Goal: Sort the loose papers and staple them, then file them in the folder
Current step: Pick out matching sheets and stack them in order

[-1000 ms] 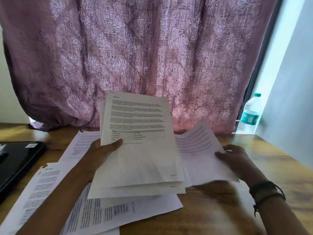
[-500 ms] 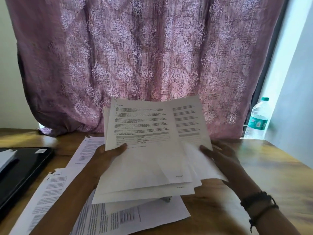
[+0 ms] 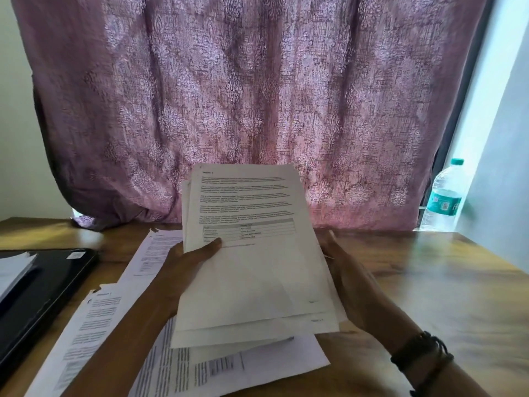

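Note:
I hold a stack of printed white sheets [image 3: 257,270] upright above the wooden desk, top page showing text and a small table. My left hand [image 3: 186,262] grips its left edge, thumb on the front page. My right hand [image 3: 346,279] presses along the stack's right edge from behind, fingers mostly hidden by the paper. More loose printed papers [image 3: 94,325] lie spread on the desk below and to the left. A black folder [image 3: 48,285] lies at the left edge with a pile of sheets [image 3: 14,270] on it. No stapler is visible.
A wooden desk [image 3: 429,282] stretches to the right. A plastic water bottle [image 3: 442,199] with a teal label stands at the back right by the window. A purple patterned curtain [image 3: 243,96] hangs behind the desk.
My right hand brought a separate sheet from the right in behind the stack held by my left hand. The sheets now sit together as one stack.

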`<act>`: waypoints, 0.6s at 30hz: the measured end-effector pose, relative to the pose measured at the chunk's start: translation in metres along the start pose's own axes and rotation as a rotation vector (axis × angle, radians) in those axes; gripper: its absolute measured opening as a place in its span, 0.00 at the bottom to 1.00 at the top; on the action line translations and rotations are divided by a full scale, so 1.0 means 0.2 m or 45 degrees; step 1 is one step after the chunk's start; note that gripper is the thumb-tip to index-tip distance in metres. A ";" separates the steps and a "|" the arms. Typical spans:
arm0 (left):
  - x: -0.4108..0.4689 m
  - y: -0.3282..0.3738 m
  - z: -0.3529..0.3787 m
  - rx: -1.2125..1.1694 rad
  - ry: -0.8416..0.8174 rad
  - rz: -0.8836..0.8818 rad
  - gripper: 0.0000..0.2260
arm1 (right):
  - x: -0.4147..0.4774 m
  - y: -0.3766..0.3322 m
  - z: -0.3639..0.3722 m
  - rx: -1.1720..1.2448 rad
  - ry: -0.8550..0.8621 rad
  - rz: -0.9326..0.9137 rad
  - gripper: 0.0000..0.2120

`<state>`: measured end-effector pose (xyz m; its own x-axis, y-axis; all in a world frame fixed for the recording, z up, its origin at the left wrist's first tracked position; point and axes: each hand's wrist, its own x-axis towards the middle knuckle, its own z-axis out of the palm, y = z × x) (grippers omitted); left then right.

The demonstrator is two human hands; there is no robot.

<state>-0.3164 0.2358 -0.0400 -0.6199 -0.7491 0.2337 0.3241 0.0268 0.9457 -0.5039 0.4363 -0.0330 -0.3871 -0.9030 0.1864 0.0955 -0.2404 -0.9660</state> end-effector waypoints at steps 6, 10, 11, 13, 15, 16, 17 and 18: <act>-0.01 0.02 -0.01 -0.052 -0.010 -0.015 0.28 | 0.02 0.06 0.00 -0.373 0.141 -0.087 0.15; -0.03 0.02 0.01 -0.090 -0.041 -0.036 0.31 | 0.01 0.04 -0.02 -0.305 0.150 -0.078 0.12; -0.03 0.02 0.01 -0.093 -0.041 -0.040 0.30 | 0.01 0.04 -0.03 -0.290 0.148 -0.071 0.12; -0.04 0.03 0.01 -0.105 -0.045 -0.026 0.32 | 0.00 0.04 -0.02 -0.293 0.138 -0.055 0.14; -0.04 0.03 0.01 -0.116 -0.033 -0.014 0.28 | 0.00 0.04 -0.02 -0.326 0.115 -0.042 0.14; -0.04 0.03 0.00 -0.117 -0.012 0.009 0.22 | 0.01 0.04 -0.02 -0.330 0.096 -0.024 0.14; -0.04 0.04 0.01 -0.114 0.018 0.020 0.18 | 0.01 0.05 -0.02 -0.332 0.075 0.001 0.17; -0.04 0.04 0.01 -0.126 0.030 0.022 0.17 | 0.01 0.05 -0.02 -0.345 0.050 0.025 0.21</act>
<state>-0.3110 0.2431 -0.0339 -0.5971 -0.7644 0.2433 0.4044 -0.0249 0.9143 -0.5084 0.4332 -0.0439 -0.4236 -0.8907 0.1648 -0.1433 -0.1138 -0.9831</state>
